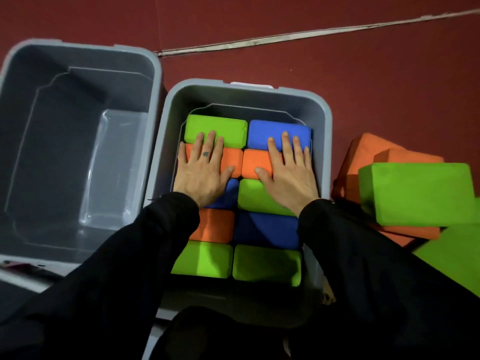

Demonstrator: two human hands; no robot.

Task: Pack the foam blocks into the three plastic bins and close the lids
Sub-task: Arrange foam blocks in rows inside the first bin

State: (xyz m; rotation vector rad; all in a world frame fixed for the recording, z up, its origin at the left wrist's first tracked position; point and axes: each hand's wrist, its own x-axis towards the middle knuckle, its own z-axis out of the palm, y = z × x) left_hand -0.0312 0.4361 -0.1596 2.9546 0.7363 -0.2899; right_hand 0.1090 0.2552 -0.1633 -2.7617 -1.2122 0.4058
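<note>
A grey plastic bin (323, 131) in the middle holds two columns of green, orange and blue foam blocks packed side by side. My left hand (201, 170) lies flat with fingers straight on the left column, over an orange block (231, 158) and reaching a green block (220, 128). My right hand (287, 168) presses flat on the right column, across an orange block (255, 159) and a blue block (272, 129). A second grey bin (153, 74) stands to the left with nothing in it.
Loose foam blocks lie in a pile on the red floor at the right: a green block (415, 193) on top of orange blocks (368, 149). A pale strip (311, 35) runs across the floor behind the bins. Black sleeves cover both forearms.
</note>
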